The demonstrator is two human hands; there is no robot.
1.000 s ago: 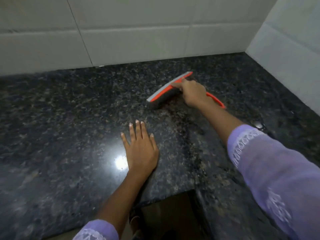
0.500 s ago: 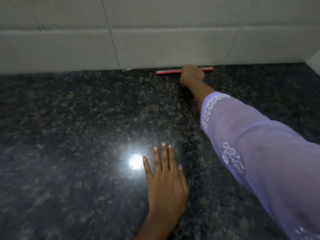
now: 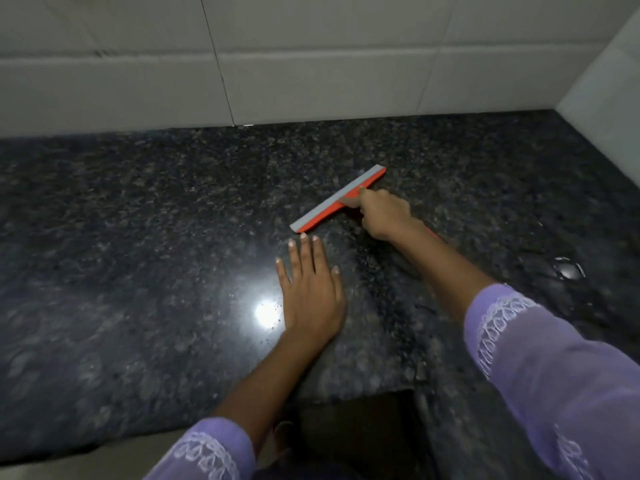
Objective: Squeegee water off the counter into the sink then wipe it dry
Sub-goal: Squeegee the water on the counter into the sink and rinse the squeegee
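An orange squeegee (image 3: 327, 207) with a grey rubber blade lies slanted on the dark speckled granite counter (image 3: 138, 237). My right hand (image 3: 382, 216) is closed around its handle, blade edge down on the stone, most of the handle hidden under the hand. My left hand (image 3: 311, 292) rests flat on the counter, fingers together and stretched out, just below the blade's left end. A small puddle of water (image 3: 568, 270) glints at the right. The sink is out of view.
White tiled walls (image 3: 311, 64) close the counter at the back and at the right (image 3: 606, 98), forming a corner. The counter's front edge has an inward step (image 3: 408, 393) near my body. A lamp glare (image 3: 266, 311) shines beside my left hand.
My right hand has pulled the squeegee from the back wall toward me, to the middle of the counter, and the blade has turned slantwise. My left hand stays flat on the stone.
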